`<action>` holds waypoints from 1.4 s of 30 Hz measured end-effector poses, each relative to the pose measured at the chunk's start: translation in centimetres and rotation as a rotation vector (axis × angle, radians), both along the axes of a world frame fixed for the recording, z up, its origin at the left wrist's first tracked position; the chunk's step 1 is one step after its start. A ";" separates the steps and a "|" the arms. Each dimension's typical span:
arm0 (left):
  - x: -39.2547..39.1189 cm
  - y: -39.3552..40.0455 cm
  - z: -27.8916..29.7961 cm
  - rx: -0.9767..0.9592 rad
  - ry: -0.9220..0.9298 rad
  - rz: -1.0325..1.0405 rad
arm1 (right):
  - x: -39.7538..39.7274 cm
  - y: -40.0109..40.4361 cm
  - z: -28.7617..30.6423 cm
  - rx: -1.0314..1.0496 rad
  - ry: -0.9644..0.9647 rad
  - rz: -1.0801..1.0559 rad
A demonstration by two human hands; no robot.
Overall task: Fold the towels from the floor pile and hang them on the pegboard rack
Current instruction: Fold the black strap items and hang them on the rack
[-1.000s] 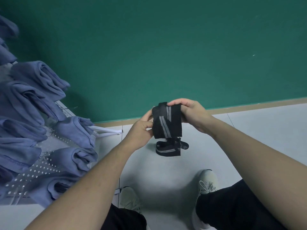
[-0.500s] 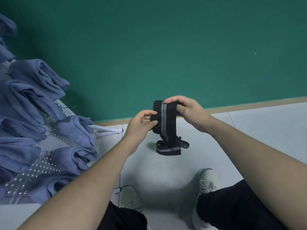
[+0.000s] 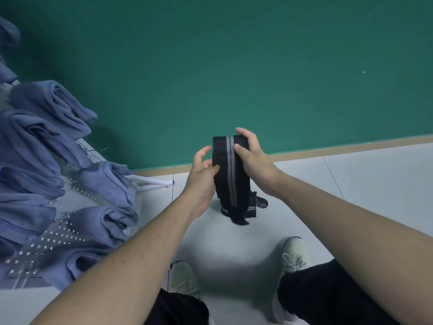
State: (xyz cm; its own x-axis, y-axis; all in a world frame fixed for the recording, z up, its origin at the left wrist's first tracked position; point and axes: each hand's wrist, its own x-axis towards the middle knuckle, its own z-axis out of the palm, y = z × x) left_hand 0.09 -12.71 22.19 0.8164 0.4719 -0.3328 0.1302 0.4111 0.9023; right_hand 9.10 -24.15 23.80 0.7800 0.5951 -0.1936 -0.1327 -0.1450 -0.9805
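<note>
A narrow black towel with a grey stripe hangs lengthwise in front of me, folded over at the top. My right hand grips its upper right edge, thumb on the front. My left hand pinches the towel's left edge with the thumb, its other fingers loosely spread. Below on the floor lies a small pile of black striped towel, partly hidden behind the hanging one. At the left stands the white pegboard rack with several folded blue towels hung on it.
A green wall with a tan baseboard rises just behind the towel. The floor is pale grey tile. My two white shoes and black trouser legs show at the bottom. A white rack foot juts toward the wall.
The towel has been straightened and now hangs longer, its stripe running down the middle. Both hands rose slightly; my left hand slid down the left edge.
</note>
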 end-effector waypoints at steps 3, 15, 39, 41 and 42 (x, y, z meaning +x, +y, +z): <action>0.0 -0.6 0.3 -0.052 0.015 -0.003 | -0.2 0.9 0.4 0.065 -0.045 -0.091; -1.1 0.3 -1.0 0.393 0.150 -0.212 | 1.1 1.6 -1.2 0.026 0.335 -0.241; -2.3 16.5 -2.8 0.508 0.319 0.336 | 3.0 17.1 -5.5 0.023 -0.352 0.259; -2.1 17.8 -3.1 0.455 0.314 0.416 | 2.9 19.2 -5.7 0.028 -0.386 0.264; -2.0 18.2 -3.2 0.418 0.294 0.464 | 2.8 20.2 -5.7 0.025 -0.419 0.262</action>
